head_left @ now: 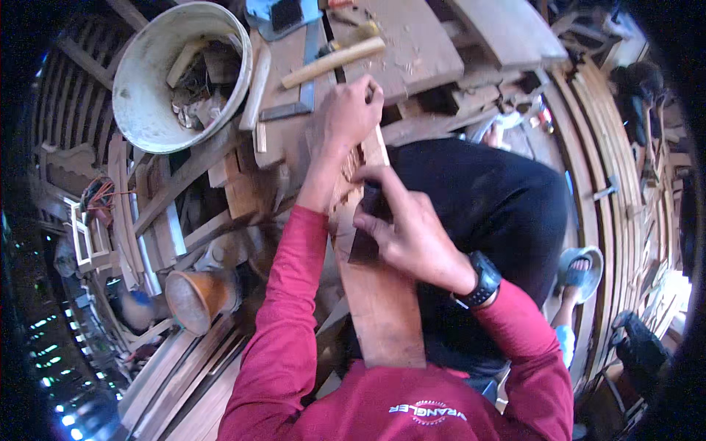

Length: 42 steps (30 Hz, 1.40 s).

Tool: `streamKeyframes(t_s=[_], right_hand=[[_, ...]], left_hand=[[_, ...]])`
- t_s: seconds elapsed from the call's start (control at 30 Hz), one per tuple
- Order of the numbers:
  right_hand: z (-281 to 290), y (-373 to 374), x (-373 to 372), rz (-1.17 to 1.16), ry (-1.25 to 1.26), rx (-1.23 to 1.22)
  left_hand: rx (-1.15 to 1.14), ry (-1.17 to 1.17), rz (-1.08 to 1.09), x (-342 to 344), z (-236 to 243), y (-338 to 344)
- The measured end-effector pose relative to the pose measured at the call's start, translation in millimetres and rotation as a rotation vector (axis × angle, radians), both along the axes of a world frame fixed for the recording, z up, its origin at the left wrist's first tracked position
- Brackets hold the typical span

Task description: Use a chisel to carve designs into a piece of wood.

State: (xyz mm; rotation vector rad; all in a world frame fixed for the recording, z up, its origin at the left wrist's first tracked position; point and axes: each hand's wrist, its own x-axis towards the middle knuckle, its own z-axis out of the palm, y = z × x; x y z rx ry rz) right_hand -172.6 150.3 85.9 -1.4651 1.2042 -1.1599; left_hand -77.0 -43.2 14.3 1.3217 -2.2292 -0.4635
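Note:
A long wooden board (386, 316) runs away from my waist, with a carved, rough-edged section farther along it. My right hand (415, 235), wearing a black watch on the wrist, is closed on a dark flat sheet (364, 250) that rests against the board; its exact kind is unclear. Toward the board's far end, my left hand (349, 114) is curled into a fist, and whatever lies inside its fingers is hidden. Just beyond it are a tool with a pale wooden handle (334, 62) and a metal try square (309, 73).
A whitish bucket (132, 88) of wood scraps stands at the far left. An orange pot (195, 303) sits nearer. Planks (507, 29) and long timber strips (610, 169) lie to the right, near another person (643, 88) and a sandalled foot (579, 272).

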Motion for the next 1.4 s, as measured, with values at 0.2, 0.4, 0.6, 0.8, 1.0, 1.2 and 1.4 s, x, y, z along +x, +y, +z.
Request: streamKeyframes(t_s=[0.2,0.4,0.6,0.8,1.0,1.2,1.4], right_hand=[[0.3,-4.0,7.2,0.093,0.025,0.028],[-5.8,9.3,20.6,0.269,0.180,0.038],[1.0,6.3,16.0,0.396,0.288,0.038],[18.9,-14.7,8.0,0.395,0.303,0.038],[12.8,-6.3,13.1,0.357,0.251,0.019],[22.2,7.8,13.6,0.295,0.231,-0.028],[23.7,15.0,19.2,0.221,0.267,-0.034]], left_hand=[[-0.030,0.022,0.044,6.2,-6.7,-5.6],[-0.048,0.077,0.073,13.2,-2.3,0.9],[-0.103,0.076,0.099,15.6,-10.6,2.0],[0.003,0.047,0.110,20.1,-8.9,-1.0],[0.033,0.097,0.078,21.8,-7.3,-6.1],[0.069,0.144,0.024,31.0,0.7,-5.6],[0.161,0.182,0.099,34.2,3.5,-0.8]])
